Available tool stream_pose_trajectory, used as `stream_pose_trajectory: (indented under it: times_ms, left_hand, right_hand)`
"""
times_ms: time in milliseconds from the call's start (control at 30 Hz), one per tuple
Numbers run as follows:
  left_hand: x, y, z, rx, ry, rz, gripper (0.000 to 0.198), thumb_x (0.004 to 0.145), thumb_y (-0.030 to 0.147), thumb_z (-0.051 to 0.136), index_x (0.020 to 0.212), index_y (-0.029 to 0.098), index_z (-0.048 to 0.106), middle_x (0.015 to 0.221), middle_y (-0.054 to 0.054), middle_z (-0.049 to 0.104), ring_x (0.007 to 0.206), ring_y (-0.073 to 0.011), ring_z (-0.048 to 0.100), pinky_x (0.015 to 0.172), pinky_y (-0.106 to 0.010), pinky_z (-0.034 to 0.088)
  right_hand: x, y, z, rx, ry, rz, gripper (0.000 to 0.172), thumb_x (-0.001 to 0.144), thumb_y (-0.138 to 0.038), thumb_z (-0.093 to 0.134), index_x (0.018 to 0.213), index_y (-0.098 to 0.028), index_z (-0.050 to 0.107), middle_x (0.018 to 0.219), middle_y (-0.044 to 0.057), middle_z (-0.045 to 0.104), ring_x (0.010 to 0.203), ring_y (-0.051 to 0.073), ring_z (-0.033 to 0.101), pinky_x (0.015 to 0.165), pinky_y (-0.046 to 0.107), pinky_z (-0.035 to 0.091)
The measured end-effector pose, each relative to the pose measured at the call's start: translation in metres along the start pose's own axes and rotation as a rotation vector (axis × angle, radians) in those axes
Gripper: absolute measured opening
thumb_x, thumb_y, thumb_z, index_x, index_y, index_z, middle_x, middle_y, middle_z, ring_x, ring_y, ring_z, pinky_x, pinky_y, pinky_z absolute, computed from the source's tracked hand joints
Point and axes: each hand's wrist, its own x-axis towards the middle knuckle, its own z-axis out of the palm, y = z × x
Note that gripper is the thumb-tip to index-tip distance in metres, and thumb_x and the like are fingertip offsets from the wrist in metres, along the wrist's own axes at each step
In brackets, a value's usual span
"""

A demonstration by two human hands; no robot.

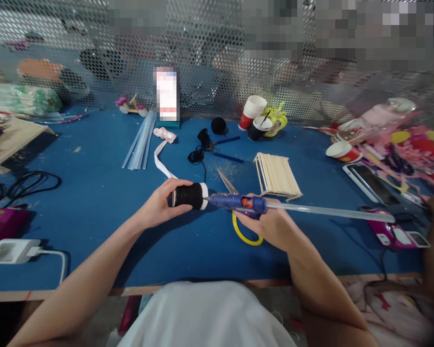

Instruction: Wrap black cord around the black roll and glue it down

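My left hand [161,205] is closed around a small paper cup wrapped in black yarn [188,196], which lies on its side with its white rim to the right. In my right hand [275,221] is a blue hot glue gun [226,201], its nozzle at the cup's white rim; whether it touches, I cannot tell. A long clear glue stick [321,210] juts from the gun's back end. Scissors [246,233] with yellow handles lie partly hidden under the gun and right hand. A black yarn strand runs from the cup toward a small yarn tangle [196,155].
Pliers [227,149], a black ball [218,126], paper cups [252,112] and a small stick-built table [278,174] stand beyond my hands. Glue sticks [141,142] and white ribbon [160,161] lie left. Power strips [386,229] flank both sides; a mesh partition [202,53] closes the back.
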Motion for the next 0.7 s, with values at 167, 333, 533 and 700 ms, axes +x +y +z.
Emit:
stream_pose_trajectory:
  times_ms: [167, 333, 533, 700]
  left_hand:
    - [0.000, 0.003, -0.001, -0.003, -0.015, 0.040, 0.046, 0.074, 0.029, 0.063, 0.117, 0.022, 0.046, 0.112, -0.008, 0.051, 0.102, -0.0213, 0.052, 0.088, -0.037, 0.044]
    - [0.000, 0.006, -0.002, 0.001, -0.028, 0.118, 0.044, 0.075, 0.025, 0.063, 0.116, 0.022, 0.048, 0.114, -0.009, 0.047, 0.105, -0.0209, 0.049, 0.091, -0.037, 0.043]
    - [0.000, 0.007, -0.003, 0.076, -0.044, 0.149, 0.045, 0.075, 0.024, 0.062, 0.117, 0.022, 0.047, 0.118, -0.010, 0.044, 0.113, -0.0226, 0.044, 0.096, -0.039, 0.038]
    - [0.000, 0.008, -0.003, 0.087, -0.060, 0.133, 0.044, 0.076, 0.024, 0.062, 0.117, 0.022, 0.047, 0.119, -0.010, 0.043, 0.114, -0.0226, 0.044, 0.096, -0.038, 0.039]
  right_hand:
    - [-0.008, 0.002, 0.007, 0.108, -0.056, 0.148, 0.021, 0.080, -0.016, 0.050, 0.091, -0.019, 0.067, 0.082, 0.009, 0.067, 0.074, 0.021, 0.062, 0.059, 0.030, 0.046]
    - [-0.009, 0.006, 0.014, 0.336, -0.028, 0.341, 0.019, 0.080, -0.023, 0.050, 0.086, -0.021, 0.069, 0.073, 0.008, 0.067, 0.072, 0.021, 0.062, 0.062, 0.032, 0.047]
    - [0.006, 0.004, 0.008, 0.650, -0.023, 0.683, 0.017, 0.074, -0.033, 0.058, 0.070, -0.017, 0.063, 0.061, 0.003, 0.063, 0.059, 0.017, 0.060, 0.058, 0.029, 0.049]
    - [0.004, 0.015, 0.002, 0.889, -0.039, 0.904, 0.023, 0.069, -0.040, 0.063, 0.069, -0.016, 0.060, 0.047, -0.002, 0.054, 0.045, 0.014, 0.051, 0.048, 0.027, 0.044]
